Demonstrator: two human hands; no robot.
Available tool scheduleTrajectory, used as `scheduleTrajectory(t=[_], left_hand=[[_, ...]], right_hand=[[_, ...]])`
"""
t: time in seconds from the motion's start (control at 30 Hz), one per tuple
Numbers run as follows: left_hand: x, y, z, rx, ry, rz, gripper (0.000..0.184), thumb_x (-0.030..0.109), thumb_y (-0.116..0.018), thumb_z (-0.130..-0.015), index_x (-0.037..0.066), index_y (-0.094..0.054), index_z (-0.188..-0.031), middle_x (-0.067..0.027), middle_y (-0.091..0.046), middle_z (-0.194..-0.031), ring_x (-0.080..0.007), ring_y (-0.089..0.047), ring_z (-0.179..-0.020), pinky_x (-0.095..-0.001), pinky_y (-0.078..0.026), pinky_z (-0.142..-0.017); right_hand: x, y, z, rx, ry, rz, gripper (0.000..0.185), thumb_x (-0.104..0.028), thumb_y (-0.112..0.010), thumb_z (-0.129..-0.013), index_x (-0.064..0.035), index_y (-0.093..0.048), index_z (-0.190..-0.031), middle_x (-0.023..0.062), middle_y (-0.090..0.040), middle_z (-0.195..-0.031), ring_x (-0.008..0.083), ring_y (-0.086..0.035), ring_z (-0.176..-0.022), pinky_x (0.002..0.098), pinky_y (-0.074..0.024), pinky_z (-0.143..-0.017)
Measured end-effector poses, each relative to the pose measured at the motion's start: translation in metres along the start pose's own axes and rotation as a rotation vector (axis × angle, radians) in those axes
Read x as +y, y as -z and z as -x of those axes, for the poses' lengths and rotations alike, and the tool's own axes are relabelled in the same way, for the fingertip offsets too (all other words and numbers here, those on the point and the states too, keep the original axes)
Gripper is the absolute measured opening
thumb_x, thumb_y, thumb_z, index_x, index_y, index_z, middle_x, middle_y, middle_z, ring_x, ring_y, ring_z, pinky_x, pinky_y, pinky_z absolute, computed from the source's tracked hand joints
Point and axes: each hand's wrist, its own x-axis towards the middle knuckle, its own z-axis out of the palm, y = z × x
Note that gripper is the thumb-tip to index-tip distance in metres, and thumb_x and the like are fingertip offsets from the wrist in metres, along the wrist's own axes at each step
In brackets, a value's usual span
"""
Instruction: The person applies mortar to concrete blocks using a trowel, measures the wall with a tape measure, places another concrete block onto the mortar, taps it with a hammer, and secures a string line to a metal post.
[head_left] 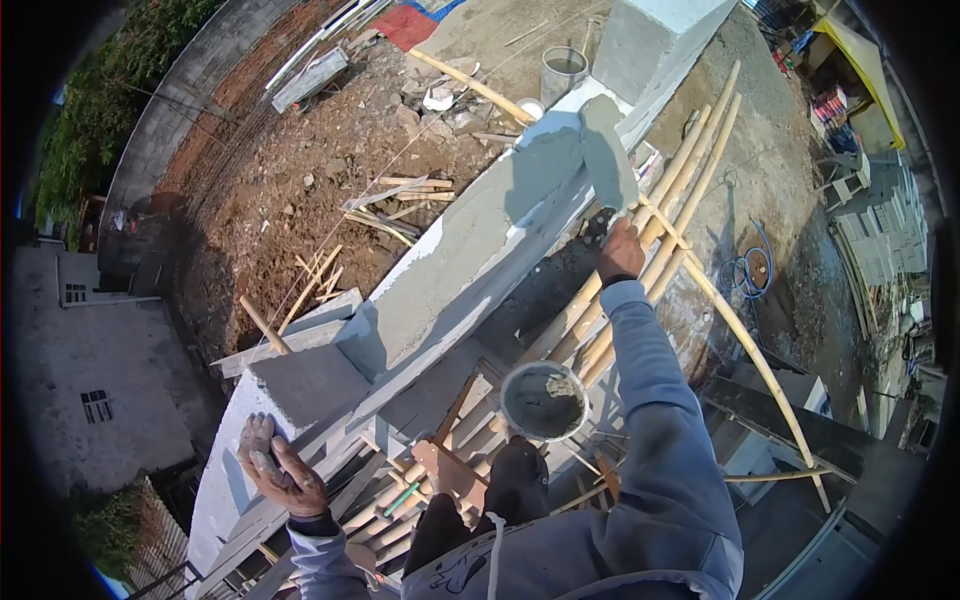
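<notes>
My right hand (621,250) grips a plastering trowel (608,155). Its long grey blade lies against the far part of the wall top, and the handle is mostly hidden by my fingers. Wet grey mortar (455,250) coats much of this narrow ledge. At the lower left, my left hand (278,468) rests on a pale block pillar (222,500) with its fingers stretched out and holds nothing. A round bucket (543,400) with grey mortar in it stands by my knees, below the ledge.
Bamboo poles (690,185) form scaffolding beneath me and to the right, with one diagonal pole (755,345) crossing them. Past the wall, the ground drops to dirt with wooden stakes (385,215). Another bucket (563,68) and a blue hose (745,275) lie lower down.
</notes>
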Motion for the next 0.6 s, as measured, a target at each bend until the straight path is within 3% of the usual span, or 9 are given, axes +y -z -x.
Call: scheduleTrajectory(t=[0.07, 0.2, 0.27, 0.3, 0.37, 0.4, 0.47, 0.53, 0.6], left_hand=[[0.004, 0.0, -0.002, 0.008, 0.022, 0.057, 0.025, 0.008, -0.043, -0.092, -0.005, -0.06, -0.104, -0.0182, -0.061, -0.106, -0.0326, -0.053, -0.105, -0.0418, -0.035, -0.096], [0.002, 0.006, -0.001, -0.033, 0.055, 0.095, 0.024, 0.005, -0.046, -0.089, -0.005, -0.061, -0.104, -0.019, -0.06, -0.107, -0.0344, -0.052, -0.108, -0.0427, -0.037, -0.096], [0.003, 0.005, -0.004, -0.028, 0.056, 0.098, 0.023, 0.005, -0.046, -0.089, -0.004, -0.061, -0.104, -0.0192, -0.06, -0.107, -0.0346, -0.052, -0.108, -0.0428, -0.037, -0.096], [0.004, 0.006, -0.004, -0.025, 0.058, 0.104, 0.023, 0.005, -0.046, -0.089, -0.004, -0.062, -0.104, -0.0193, -0.06, -0.107, -0.0347, -0.052, -0.108, -0.0429, -0.037, -0.097], [0.006, 0.007, -0.005, -0.034, 0.055, 0.096, 0.022, 0.004, -0.047, -0.089, -0.003, -0.062, -0.104, -0.0195, -0.06, -0.107, -0.0351, -0.053, -0.107, -0.0432, -0.037, -0.097], [0.006, 0.008, -0.006, -0.037, 0.054, 0.111, 0.022, 0.004, -0.047, -0.089, -0.003, -0.062, -0.104, -0.0194, -0.06, -0.107, -0.0351, -0.053, -0.107, -0.0432, -0.038, -0.097], [0.006, 0.008, -0.007, -0.032, 0.056, 0.141, 0.022, 0.004, -0.048, -0.089, -0.004, -0.061, -0.104, -0.0192, -0.06, -0.107, -0.0352, -0.054, -0.106, -0.0432, -0.038, -0.096], [0.006, 0.011, -0.009, -0.037, 0.036, 0.129, 0.021, 0.004, -0.049, -0.089, -0.003, -0.061, -0.104, -0.0186, -0.061, -0.104, -0.035, -0.054, -0.105, -0.0437, -0.039, -0.095], [0.007, 0.012, -0.01, -0.04, 0.041, 0.155, 0.021, 0.005, -0.05, -0.089, -0.002, -0.062, -0.104, -0.0181, -0.061, -0.103, -0.0347, -0.054, -0.105, -0.0439, -0.039, -0.095]], right_hand=[[0.002, 0.021, 0.035, -0.004, 0.049, -0.005, 0.032, -0.016, -0.064, -0.073, -0.0075, -0.044, -0.096, 0.0181, -0.056, -0.091, 0.0371, -0.061, -0.081, 0.0451, -0.0505, -0.067], [0.014, 0.064, 0.069, -0.18, -0.049, -0.093, 0.038, -0.018, -0.066, -0.071, -0.0073, -0.047, -0.101, 0.0193, -0.06, -0.094, 0.0369, -0.062, -0.085, 0.0446, -0.05, -0.071], [0.004, 0.105, 0.052, -0.157, -0.049, -0.323, 0.043, -0.021, -0.067, -0.073, -0.0032, -0.052, -0.109, 0.023, -0.063, -0.093, 0.0402, -0.061, -0.088, 0.0426, -0.0495, -0.076], [0.018, 0.095, 0.031, -0.022, 0.09, -0.452, 0.051, -0.023, -0.069, -0.073, -0.0013, -0.052, -0.116, 0.0211, -0.065, -0.094, 0.0372, -0.063, -0.089, 0.0399, -0.0496, -0.078], [0.002, 0.149, -0.024, -0.41, 0.106, -0.72, 0.051, -0.024, -0.069, -0.075, 0.003, -0.054, -0.116, 0.0144, -0.066, -0.096, 0.0272, -0.063, -0.088, 0.0339, -0.0476, -0.076], [0.006, 0.147, -0.054, -0.466, 0.064, -0.9, 0.047, -0.024, -0.067, -0.076, 0.0029, -0.056, -0.113, 0.0142, -0.065, -0.098, 0.027, -0.062, -0.09, 0.0333, -0.0459, -0.077], [-0.004, 0.169, -0.091, -0.266, 0.029, -0.395, 0.048, -0.028, -0.069, -0.072, 0.0011, -0.058, -0.109, 0.0183, -0.065, -0.099, 0.0295, -0.062, -0.094, 0.0352, -0.0468, -0.081], [-0.022, 0.19, -0.109, -0.241, 0.15, 0.076, 0.043, -0.028, -0.069, -0.074, 0.0005, -0.058, -0.103, 0.0163, -0.065, -0.094, 0.027, -0.062, -0.089, 0.0351, -0.0473, -0.082], [-0.037, 0.21, -0.119, -0.466, 0.077, -0.089, 0.044, -0.031, -0.068, -0.074, 0.0006, -0.058, -0.103, 0.018, -0.065, -0.094, 0.0291, -0.063, -0.087, 0.0368, -0.0489, -0.079]])
